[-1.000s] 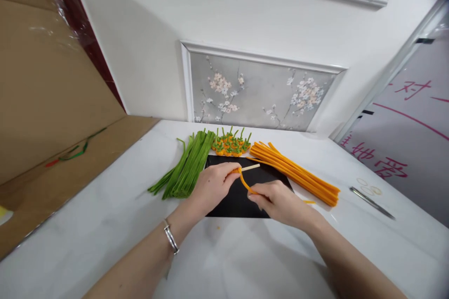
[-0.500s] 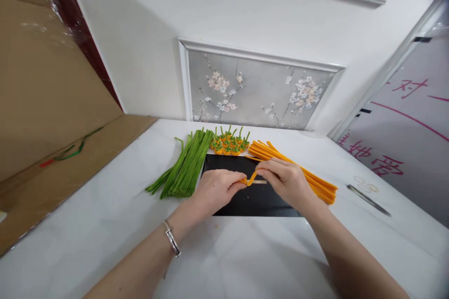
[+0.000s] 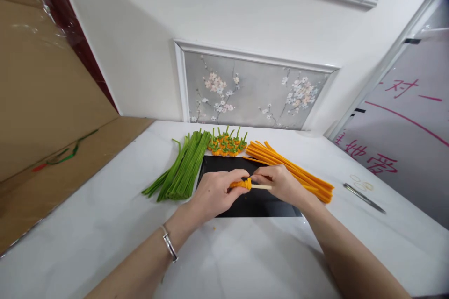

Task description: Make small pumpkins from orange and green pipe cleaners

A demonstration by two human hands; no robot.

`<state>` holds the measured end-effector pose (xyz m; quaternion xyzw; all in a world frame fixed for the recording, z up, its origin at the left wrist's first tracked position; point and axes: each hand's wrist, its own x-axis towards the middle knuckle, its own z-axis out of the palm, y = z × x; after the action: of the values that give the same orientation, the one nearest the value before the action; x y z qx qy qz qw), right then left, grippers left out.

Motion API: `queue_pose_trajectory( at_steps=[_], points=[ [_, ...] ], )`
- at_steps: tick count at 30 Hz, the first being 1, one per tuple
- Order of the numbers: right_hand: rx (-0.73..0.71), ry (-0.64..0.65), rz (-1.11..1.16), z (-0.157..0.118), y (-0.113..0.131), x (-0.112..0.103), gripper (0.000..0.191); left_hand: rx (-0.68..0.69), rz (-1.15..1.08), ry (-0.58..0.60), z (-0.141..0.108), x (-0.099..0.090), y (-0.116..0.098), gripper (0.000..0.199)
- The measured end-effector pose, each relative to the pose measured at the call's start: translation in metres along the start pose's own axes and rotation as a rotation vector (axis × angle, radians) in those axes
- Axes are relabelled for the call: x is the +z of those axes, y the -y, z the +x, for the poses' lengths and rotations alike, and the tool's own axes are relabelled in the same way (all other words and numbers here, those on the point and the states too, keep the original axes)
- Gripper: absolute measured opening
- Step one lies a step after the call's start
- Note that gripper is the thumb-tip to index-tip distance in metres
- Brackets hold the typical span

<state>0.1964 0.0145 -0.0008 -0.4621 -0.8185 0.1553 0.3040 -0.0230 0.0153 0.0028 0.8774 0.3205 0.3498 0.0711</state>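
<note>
Between the thumb and fingers of my left hand (image 3: 215, 194) is an orange pipe cleaner (image 3: 242, 184), wound in a coil around a thin pale wooden stick (image 3: 261, 187). The bare end of the stick points right, toward my right hand (image 3: 282, 184). That hand is closed, its fingertips pinched at the coil's right end on the pipe cleaner's tail, which they mostly hide. Both hands are over a black mat (image 3: 242, 208). Right of it lies a bundle of orange pipe cleaners (image 3: 291, 166), partly behind my right hand.
A bundle of green pipe cleaners (image 3: 185, 168) lies left of the mat. Several small orange pieces with green stems (image 3: 227, 142) stand behind it. Tweezers (image 3: 365, 197) and several clear rings (image 3: 361, 183) lie at the right on the white table (image 3: 245, 261). A wall panel (image 3: 252, 88) rises behind.
The orange pipe cleaner's loose length between my hands has been wrapped round the stick, forming a thicker coil. My right fingertips are closer to the coil. The view has shifted slightly.
</note>
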Motion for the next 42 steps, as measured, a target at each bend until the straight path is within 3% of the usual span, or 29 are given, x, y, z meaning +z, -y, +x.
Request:
queue_pose_trajectory(
  at_steps=[3, 8, 14, 20, 23, 27, 34, 37, 42],
  points=[
    [-0.014, 0.01, 0.002, -0.003, 0.002, 0.001, 0.037, 0.029, -0.017, -0.036, 0.0, 0.001, 0.002, 0.032],
    [-0.035, 0.066, -0.036, -0.008, 0.009, -0.001, 0.029, 0.083, -0.015, -0.053, 0.001, 0.0, 0.003, 0.023],
    [-0.111, 0.18, -0.122, -0.014, 0.024, -0.003, 0.038, -0.048, -0.005, -0.07, 0.003, -0.003, 0.005, 0.019],
    [-0.172, 0.202, -0.226, -0.02, 0.039, -0.007, 0.035, -0.105, 0.107, -0.039, 0.002, -0.002, 0.007, 0.018],
    [-0.202, 0.152, -0.268, -0.021, 0.042, -0.008, 0.031, -0.096, 0.14, -0.022, 0.001, 0.0, 0.008, 0.017],
    [-0.215, -0.01, -0.281, -0.018, 0.042, -0.01, 0.023, -0.056, 0.177, 0.014, 0.0, 0.002, 0.009, 0.015],
    [-0.189, -0.28, -0.123, -0.004, 0.028, -0.013, 0.019, 0.086, 0.154, 0.02, 0.001, 0.001, 0.006, 0.01],
    [-0.164, -0.283, -0.022, 0.002, 0.017, -0.013, 0.015, 0.123, 0.145, -0.032, 0.001, 0.001, 0.005, 0.01],
    [-0.093, -0.143, 0.043, 0.006, 0.004, -0.008, 0.017, 0.174, 0.101, -0.107, 0.001, 0.001, 0.003, 0.014]
  ],
)
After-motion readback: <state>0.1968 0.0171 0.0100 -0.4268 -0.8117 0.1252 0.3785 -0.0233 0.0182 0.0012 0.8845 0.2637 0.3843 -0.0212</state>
